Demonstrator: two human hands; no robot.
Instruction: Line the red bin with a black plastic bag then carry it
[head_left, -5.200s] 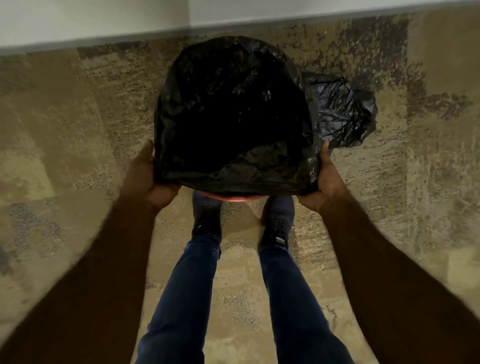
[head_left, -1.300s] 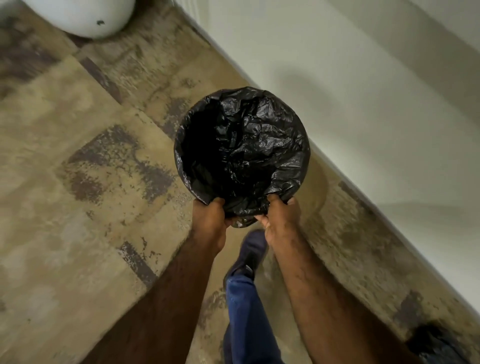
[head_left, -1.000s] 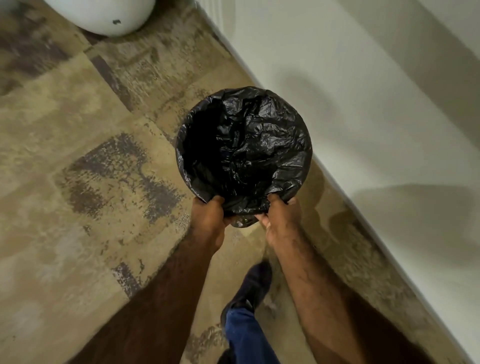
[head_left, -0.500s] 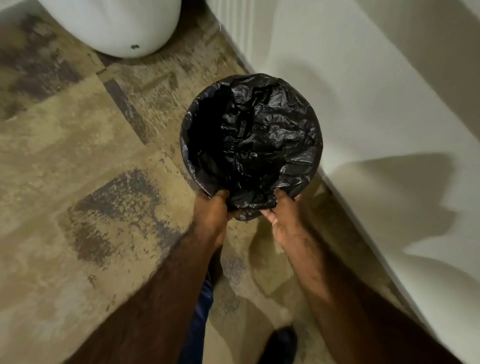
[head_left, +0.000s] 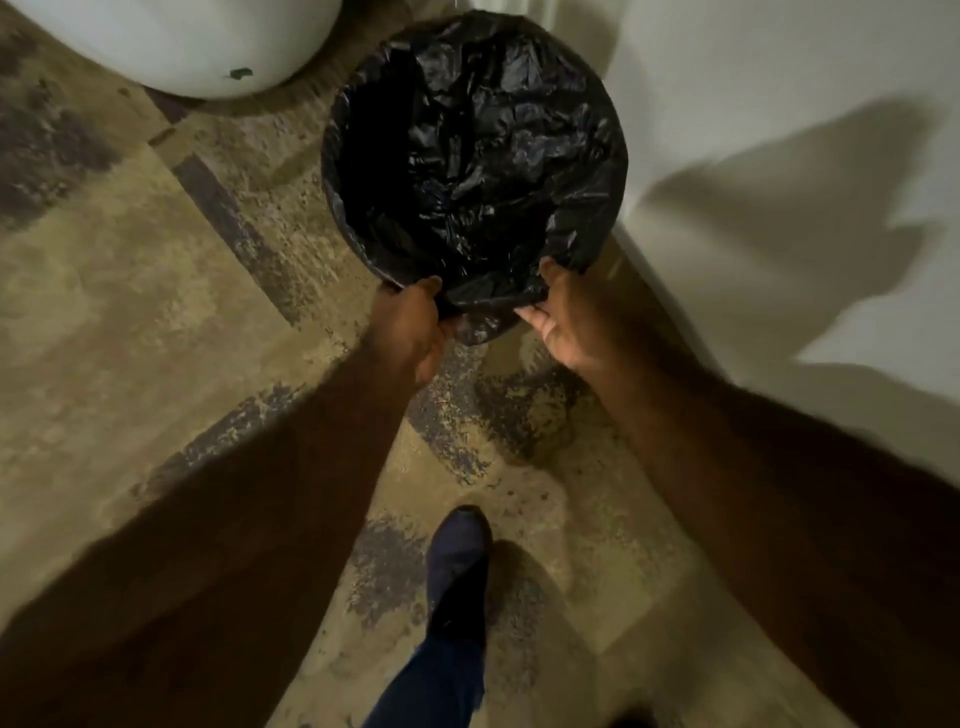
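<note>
Lined bin held at its near rim by both hands, beside the wall.

We see the bin (head_left: 475, 156) as a round container wholly covered by the black plastic bag (head_left: 493, 130); its red body is hidden, and nothing but crinkled, glossy film shows inside. The left hand (head_left: 413, 332) and right hand (head_left: 563, 317) grip the near rim, fingers closed on the bag folded over it. The bin sits just beside the white wall (head_left: 779, 104), with a smooth, rounded white object (head_left: 171, 41) near its far left. The floor (head_left: 130, 312) below is mottled tan with dark patches, and one dark shoe (head_left: 457, 566) stands on the near side of the bin. Compared with half a second ago, the hands sit further apart and the bin lies closer to the white object.
</note>
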